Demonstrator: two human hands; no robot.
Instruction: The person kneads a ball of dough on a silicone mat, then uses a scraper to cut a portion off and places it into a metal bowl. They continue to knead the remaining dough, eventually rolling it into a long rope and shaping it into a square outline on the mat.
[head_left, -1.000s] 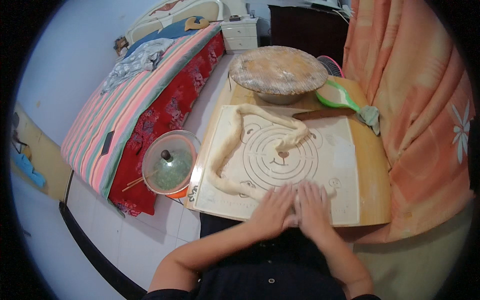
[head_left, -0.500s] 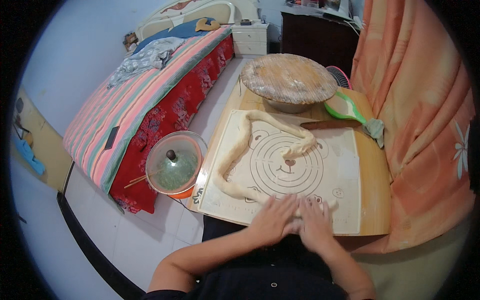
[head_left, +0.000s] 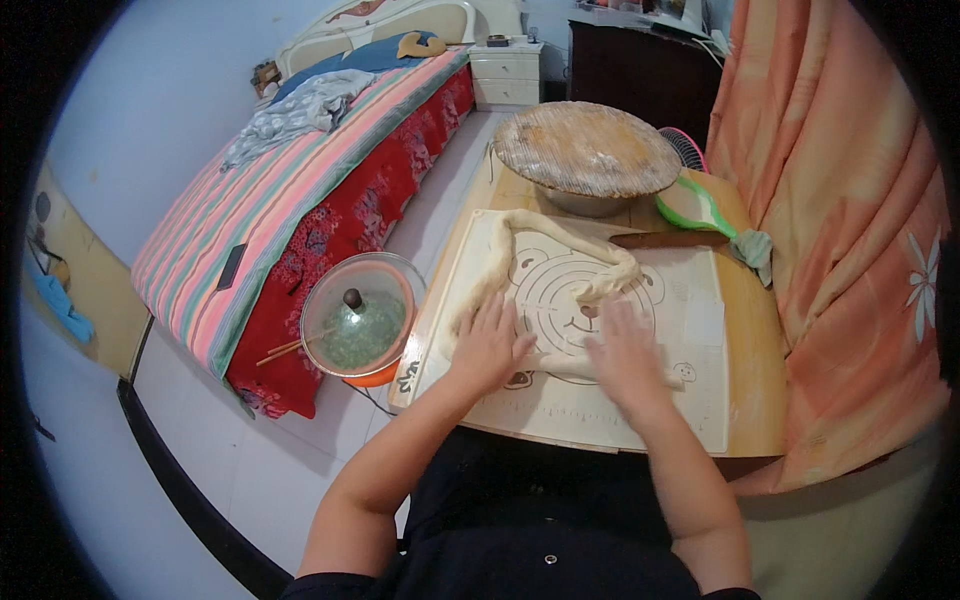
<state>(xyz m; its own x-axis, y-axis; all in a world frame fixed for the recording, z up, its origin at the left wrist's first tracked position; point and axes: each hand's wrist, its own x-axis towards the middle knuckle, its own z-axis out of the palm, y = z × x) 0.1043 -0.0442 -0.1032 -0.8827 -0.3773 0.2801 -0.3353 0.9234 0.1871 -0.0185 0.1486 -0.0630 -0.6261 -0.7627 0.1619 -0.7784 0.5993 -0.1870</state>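
A long rope of pale dough lies in a bent loop on a cream kneading mat printed with a bear face and rings. Over the rope's near left bend my left hand is laid flat, fingers spread. My right hand rests over the near right stretch, palm down with fingers stretched out and slightly blurred. Between the two hands a straight piece of the rope shows, and its tip sticks out to the right of my right hand. The rope's other end curls in the middle of the mat.
Behind the mat, a floury round woven lid covers a bowl. A knife and a green scoop of white powder lie at the back right. Left of the wooden table stands a glass-lidded pot with chopsticks. An orange curtain hangs right.
My hands have parted: the left moved left and forward onto the bend, the right slightly forward. The near stretch of dough has shifted away from me on the mat.
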